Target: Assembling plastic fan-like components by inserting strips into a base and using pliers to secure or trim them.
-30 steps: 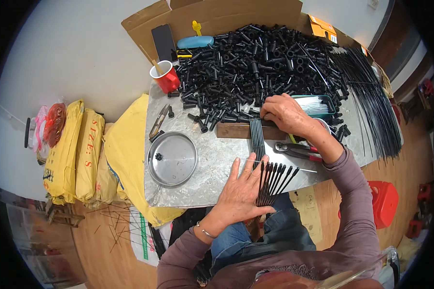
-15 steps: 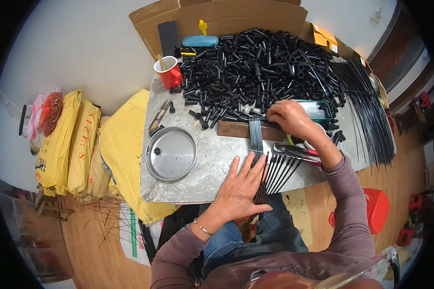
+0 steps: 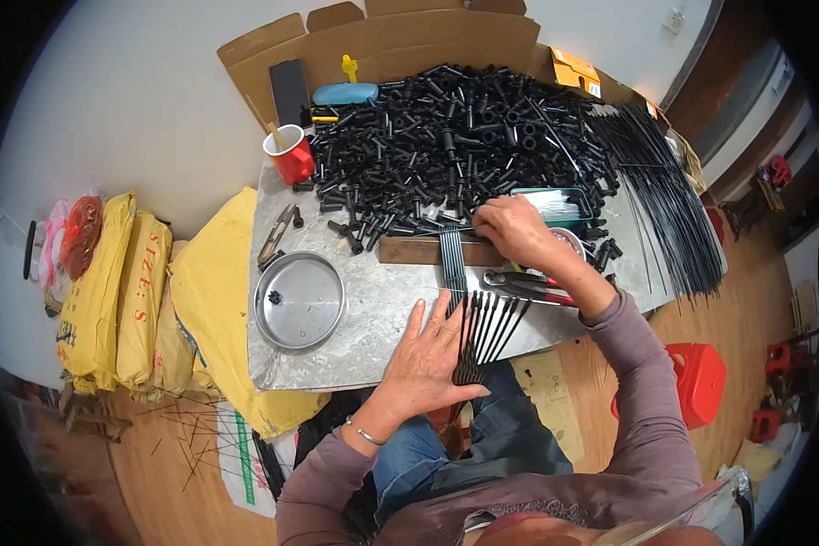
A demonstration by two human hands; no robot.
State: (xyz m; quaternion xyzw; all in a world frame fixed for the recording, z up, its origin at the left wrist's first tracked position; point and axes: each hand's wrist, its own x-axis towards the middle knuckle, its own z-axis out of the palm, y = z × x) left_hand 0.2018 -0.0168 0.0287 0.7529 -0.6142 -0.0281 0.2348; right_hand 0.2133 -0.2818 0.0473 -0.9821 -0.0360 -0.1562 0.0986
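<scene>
My left hand [image 3: 425, 359] lies flat at the table's front edge, fingers spread. It rests against a fan of black rods [image 3: 493, 329], whose near ends bunch together beside my thumb. By its fingertips runs a row of thin grey rods [image 3: 452, 259], side by side across a brown wooden block [image 3: 409, 250]. My right hand [image 3: 519, 232] is closed at the block's right part, with thumb and fingers pinched. A thin dark rod seems to stretch left from those fingertips over the grey row. Red-handled pliers [image 3: 528, 284] lie just below my right wrist.
A large heap of black tubular parts [image 3: 446, 136] covers the back. Beside it are a teal tray of white strips [image 3: 555, 206] and long black rods [image 3: 669, 200]. A round metal dish [image 3: 300, 318], scissors [image 3: 277, 235] and a red mug [image 3: 289, 156] stand left.
The whole view has shifted, so the table appears farther left. My right hand stays pinched at the block; my left hand stays flat by the black rods.
</scene>
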